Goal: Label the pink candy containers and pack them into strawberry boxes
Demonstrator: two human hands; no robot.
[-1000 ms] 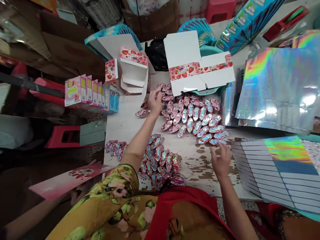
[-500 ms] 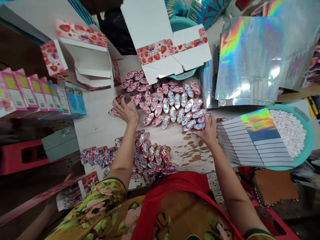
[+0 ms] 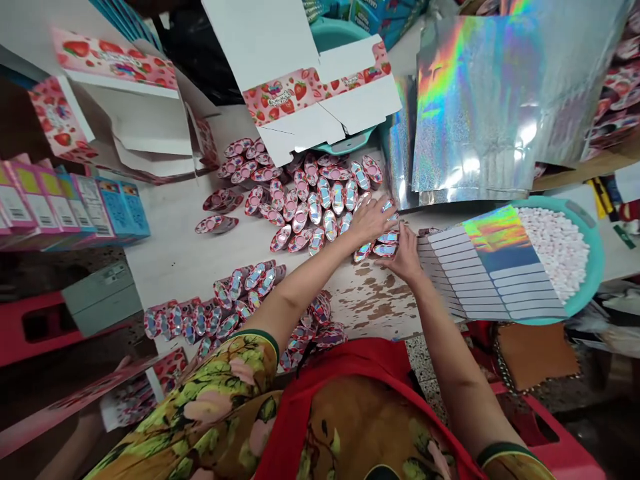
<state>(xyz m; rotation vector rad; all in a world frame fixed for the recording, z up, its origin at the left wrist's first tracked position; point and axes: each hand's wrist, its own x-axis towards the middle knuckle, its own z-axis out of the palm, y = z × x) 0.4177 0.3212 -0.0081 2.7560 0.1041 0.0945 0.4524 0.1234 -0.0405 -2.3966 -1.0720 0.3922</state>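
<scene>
Many small pink-and-red printed packets (image 3: 301, 219) stand close together in a group on the worn white table (image 3: 170, 247). Some show shiny silver oval ends, others pink ones. My left hand (image 3: 371, 221) reaches across the group, its fingers spread over the packets at the right end. At the group's right edge my right hand (image 3: 407, 257) is cupped with thumb and fingers apart, touching the outermost packets. Nearer my body is a second group of similar packets (image 3: 255, 280), partly hidden under my left forearm. Two packets (image 3: 217, 223) lie loose at the left.
A strawberry-printed open box (image 3: 145, 120) stands at back left, a flattened carton (image 3: 300, 100) at the back. Holographic sheets (image 3: 480, 113) lie at back right. A teal basin (image 3: 593, 267) holds small white pieces, with a striped sheet (image 3: 470, 280) across it. Another person's hand (image 3: 123, 367) shows at lower left.
My left hand has moved right from the loose packets at the left to the right end of the group. My right hand stays at the right edge. The view has shifted slightly.
</scene>
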